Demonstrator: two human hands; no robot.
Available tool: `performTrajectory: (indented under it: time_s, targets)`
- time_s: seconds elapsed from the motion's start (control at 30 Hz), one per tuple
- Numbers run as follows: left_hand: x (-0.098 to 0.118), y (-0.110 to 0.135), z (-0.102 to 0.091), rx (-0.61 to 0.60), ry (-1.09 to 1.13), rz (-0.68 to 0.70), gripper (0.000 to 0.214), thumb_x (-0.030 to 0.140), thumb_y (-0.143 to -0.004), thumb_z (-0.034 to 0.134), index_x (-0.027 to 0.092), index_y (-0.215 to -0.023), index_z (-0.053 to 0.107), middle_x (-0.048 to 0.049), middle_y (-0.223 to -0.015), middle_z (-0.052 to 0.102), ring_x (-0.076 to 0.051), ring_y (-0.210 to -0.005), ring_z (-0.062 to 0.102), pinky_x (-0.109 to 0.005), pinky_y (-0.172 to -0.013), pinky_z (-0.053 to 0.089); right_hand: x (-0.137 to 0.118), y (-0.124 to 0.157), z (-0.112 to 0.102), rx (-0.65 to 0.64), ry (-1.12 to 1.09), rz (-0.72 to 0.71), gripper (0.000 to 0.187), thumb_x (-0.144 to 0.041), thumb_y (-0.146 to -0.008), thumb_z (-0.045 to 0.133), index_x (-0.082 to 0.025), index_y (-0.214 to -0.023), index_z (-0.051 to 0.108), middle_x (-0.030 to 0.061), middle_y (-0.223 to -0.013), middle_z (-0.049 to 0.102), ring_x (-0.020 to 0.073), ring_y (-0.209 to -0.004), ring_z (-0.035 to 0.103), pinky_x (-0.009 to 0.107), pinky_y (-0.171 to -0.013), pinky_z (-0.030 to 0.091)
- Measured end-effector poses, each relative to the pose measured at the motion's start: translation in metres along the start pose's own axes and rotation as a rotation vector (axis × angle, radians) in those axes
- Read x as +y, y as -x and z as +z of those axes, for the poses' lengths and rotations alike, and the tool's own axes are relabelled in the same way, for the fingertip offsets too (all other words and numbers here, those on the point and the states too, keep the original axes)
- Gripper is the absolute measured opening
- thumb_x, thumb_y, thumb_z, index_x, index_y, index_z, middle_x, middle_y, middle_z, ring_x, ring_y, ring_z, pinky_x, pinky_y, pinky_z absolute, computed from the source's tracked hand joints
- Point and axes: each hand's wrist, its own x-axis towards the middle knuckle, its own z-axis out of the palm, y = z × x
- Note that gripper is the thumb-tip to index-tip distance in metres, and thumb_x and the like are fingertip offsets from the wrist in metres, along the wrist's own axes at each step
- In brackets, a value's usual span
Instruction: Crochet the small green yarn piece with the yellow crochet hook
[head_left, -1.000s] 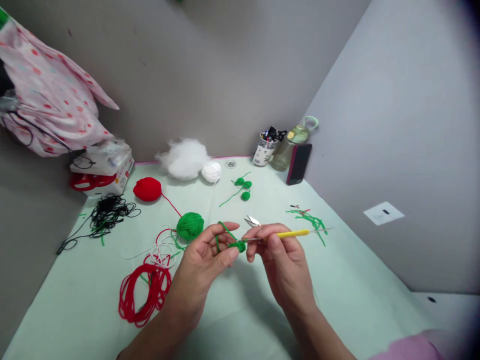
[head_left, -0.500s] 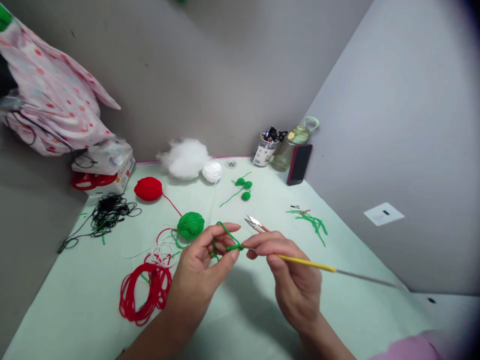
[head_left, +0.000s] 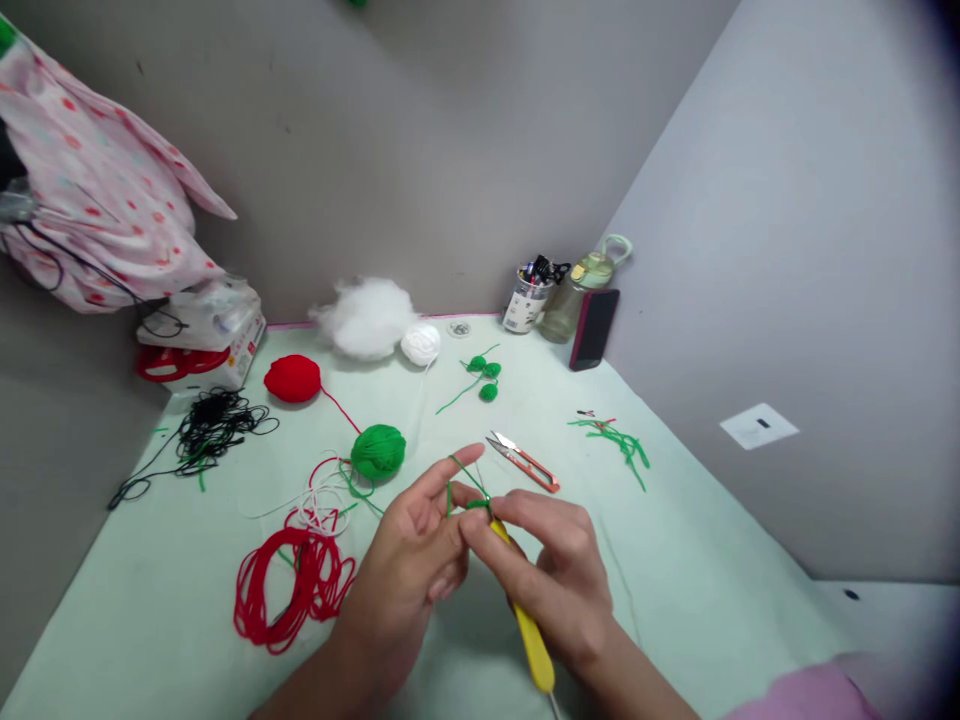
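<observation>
My left hand (head_left: 420, 545) pinches a small piece of green crochet (head_left: 477, 504) between thumb and fingers. A strand of green yarn (head_left: 466, 474) runs over its raised index finger. Gripped in my right hand (head_left: 559, 575) is a crochet hook with a yellow handle (head_left: 532, 645), its handle pointing down toward me and its thin metal tip at the green piece. The right fingertips touch the work beside the left thumb. A green yarn ball (head_left: 379, 452) lies just beyond my left hand. Orange-handled thread snips (head_left: 525, 462) rest open-bladed beyond my right hand.
A red skein (head_left: 259, 600), black yarn (head_left: 217, 430) and a red ball (head_left: 293, 379) lie left. Fibre stuffing (head_left: 367, 318) and a white ball (head_left: 421, 344) are behind. Small green crocheted balls (head_left: 489, 392), green scraps (head_left: 619, 440), a pen cup (head_left: 527, 300), bottle (head_left: 566, 308) and phone (head_left: 595, 330) stand or lie right.
My right hand has turned, swinging the hook's handle from pointing right to pointing down toward me. It has moved closer to my left hand, exposing the snips' handles.
</observation>
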Motion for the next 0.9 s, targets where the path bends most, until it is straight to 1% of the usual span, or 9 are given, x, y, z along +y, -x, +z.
performTrajectory:
  time_s: [0.1,0.17,0.27,0.37,0.43,0.57,0.7,0.8,0.9]
  targets:
    - [0.011,-0.003,-0.002,-0.019,0.113,-0.066,0.046,0.026,-0.078,0.093,0.02,-0.121,0.081,0.0079,-0.07,0.056,0.004,-0.041,0.022,-0.012,-0.042,0.023,-0.003,-0.007,-0.003,0.075,-0.132,-0.06,0.026,-0.018,-0.102,0.065,-0.033,-0.117,0.081,0.006,-0.098,0.081,0.0247,-0.088,0.077,0.041,-0.079,0.065]
    - [0.016,-0.004,-0.003,0.026,0.098,-0.009,0.041,0.023,-0.077,0.093,0.022,-0.117,0.083,0.0061,-0.076,0.06,0.005,-0.042,0.024,-0.012,-0.043,0.023,-0.004,-0.016,-0.004,0.123,-0.308,0.059,0.023,-0.022,-0.106,0.059,-0.028,-0.108,0.081,0.0051,-0.085,0.078,0.023,-0.082,0.074,0.041,-0.079,0.062]
    - [0.013,-0.003,-0.003,0.042,0.01,0.073,0.037,0.025,-0.079,0.092,0.028,-0.115,0.084,0.0041,-0.083,0.064,0.002,-0.048,0.036,-0.013,-0.046,0.031,-0.005,-0.024,-0.002,0.078,-0.512,0.17,0.021,-0.027,-0.107,0.06,-0.027,-0.101,0.081,0.0041,-0.081,0.075,0.0212,-0.078,0.072,0.038,-0.074,0.06]
    - [0.004,-0.002,-0.002,0.045,-0.083,0.111,0.037,0.027,-0.078,0.093,0.03,-0.114,0.085,0.0012,-0.085,0.068,-0.008,-0.071,0.057,-0.017,-0.067,0.048,-0.006,-0.022,0.004,0.035,-0.426,0.123,0.019,-0.021,-0.104,0.065,-0.028,-0.106,0.082,0.0057,-0.094,0.079,0.0211,-0.089,0.074,0.034,-0.074,0.061]
    - [-0.002,-0.002,-0.001,0.073,-0.09,0.118,0.037,0.028,-0.078,0.093,0.029,-0.114,0.085,0.0002,-0.088,0.069,-0.012,-0.082,0.059,-0.021,-0.079,0.051,-0.005,-0.015,0.008,0.043,-0.287,0.042,0.029,-0.012,-0.102,0.065,-0.031,-0.117,0.081,0.0058,-0.101,0.08,0.0209,-0.093,0.075,0.034,-0.078,0.063]
    - [-0.003,-0.005,-0.002,0.044,0.037,0.015,0.04,0.032,-0.08,0.092,0.025,-0.118,0.083,0.0028,-0.076,0.061,-0.009,-0.067,0.046,-0.02,-0.065,0.043,-0.002,-0.004,0.008,0.056,-0.097,-0.085,0.046,-0.006,-0.092,0.073,-0.035,-0.127,0.079,0.0072,-0.115,0.079,0.0254,-0.102,0.074,0.039,-0.085,0.062]
    - [0.007,-0.008,-0.003,0.002,0.156,-0.086,0.036,0.03,-0.076,0.094,0.017,-0.109,0.086,0.0062,-0.066,0.051,-0.006,-0.056,0.031,-0.021,-0.063,0.04,0.0,-0.013,-0.001,0.112,-0.225,0.055,0.029,-0.014,-0.103,0.061,-0.032,-0.114,0.081,0.0047,-0.097,0.077,0.0206,-0.085,0.071,0.036,-0.075,0.059]
    - [0.01,-0.007,-0.004,0.075,0.063,0.003,0.03,0.029,-0.077,0.092,0.021,-0.105,0.087,0.0029,-0.074,0.06,-0.009,-0.066,0.047,-0.023,-0.072,0.044,-0.001,-0.022,-0.001,0.127,-0.525,0.195,0.023,-0.024,-0.107,0.06,-0.029,-0.104,0.081,0.0028,-0.088,0.074,0.0166,-0.072,0.065,0.032,-0.067,0.056]
    - [0.006,-0.006,-0.004,0.062,-0.059,0.066,0.027,0.03,-0.081,0.09,0.027,-0.107,0.086,-0.001,-0.086,0.072,-0.018,-0.088,0.063,-0.03,-0.088,0.048,-0.001,-0.024,0.004,0.061,-0.601,0.235,0.017,-0.029,-0.103,0.067,-0.026,-0.099,0.083,0.0057,-0.09,0.076,0.0196,-0.08,0.069,0.033,-0.069,0.058]
